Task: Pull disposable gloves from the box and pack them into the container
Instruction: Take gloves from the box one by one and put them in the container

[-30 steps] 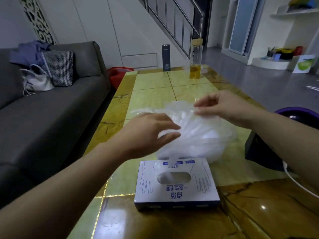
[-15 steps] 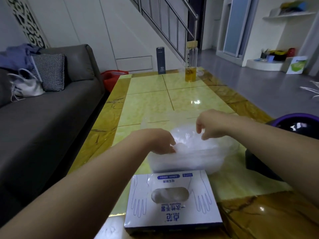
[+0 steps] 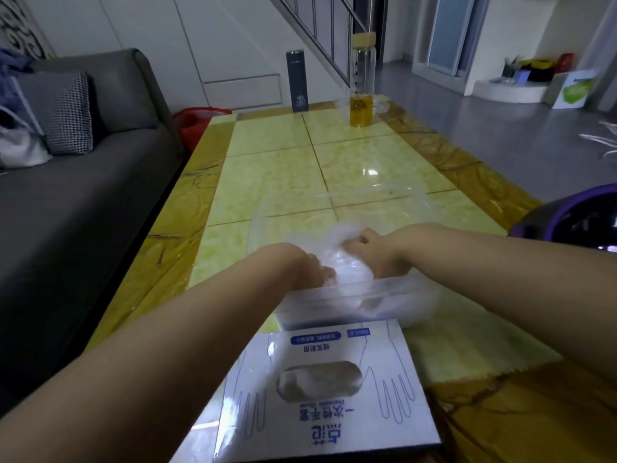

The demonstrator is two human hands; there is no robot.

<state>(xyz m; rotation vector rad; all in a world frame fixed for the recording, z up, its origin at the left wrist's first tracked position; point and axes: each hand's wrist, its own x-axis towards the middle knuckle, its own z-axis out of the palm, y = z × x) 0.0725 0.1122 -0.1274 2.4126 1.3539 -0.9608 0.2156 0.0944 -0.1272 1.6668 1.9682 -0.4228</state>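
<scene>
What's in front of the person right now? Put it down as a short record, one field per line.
Left hand: on the gloves, fingertips buried, grip unclear
Right hand: curled round the gloves
Gloves: crumpled wad inside the container, rising above its rim
Container: clear, open, on the table, just beyond the box
Box: nearest the camera, oval opening facing up
Far end of table: dark flask, glass bottle with yellow liquid

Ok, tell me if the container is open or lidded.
Open: the left hand and right hand hold the gloves down inside the container.
</scene>
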